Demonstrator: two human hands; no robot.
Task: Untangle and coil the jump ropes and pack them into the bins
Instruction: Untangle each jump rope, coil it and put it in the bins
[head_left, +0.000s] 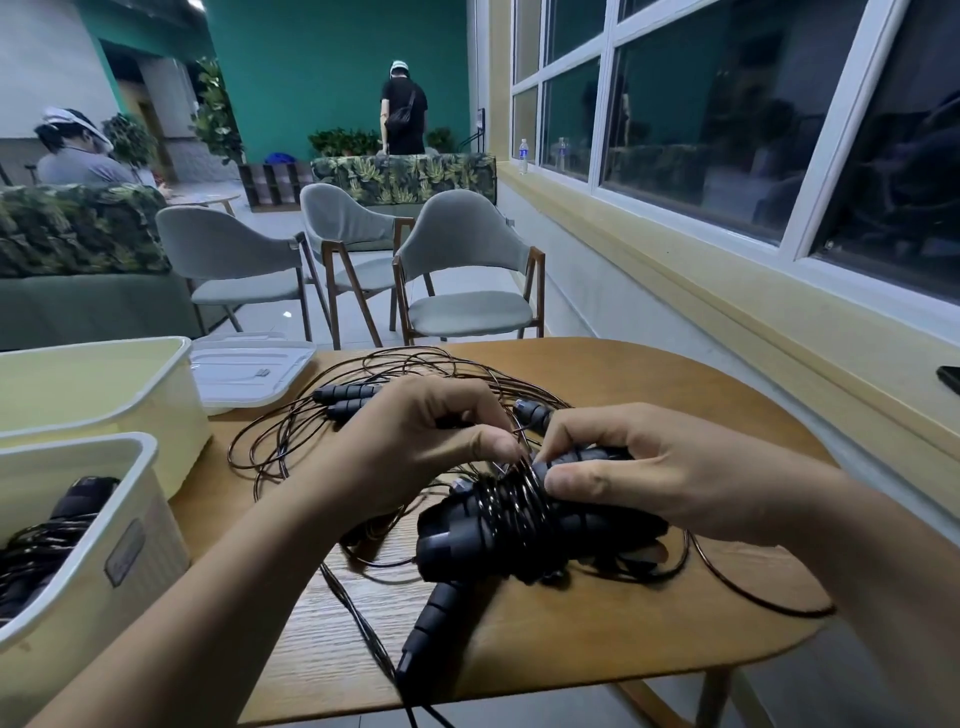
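Black foam handles (467, 540) sit bundled together just below the centre of the frame, with thin dark cord wound around them in tight turns (511, 501). The long axis of this bundle runs from lower left to upper right, roughly across the person's body. The right hand (649, 478) comes from the right side and closes its grip around the upper right end of the handles, with the thumb pressed on top beside the wound turns. The left hand (421, 441) is a little higher and to the left, and its grip is pinched together on a strand of the cord just above the windings, so the two hands almost touch over the bundle. The loose cord (322, 410) lies in open loops on the wooden worktop (649, 379), spreading toward the upper left behind the left hand, together with two more handles (345, 399). Another handle (431, 629) lies free toward the lower edge, pointing down and left. I judge that the next turn must go across the bundle's axis, and the left hand is nearer to the free cord, so it feeds while the right hand holds. The nearer bin (78, 571) at the lower left already contains a coiled rope (36, 545); the farther bin (104, 389) shows nothing inside.
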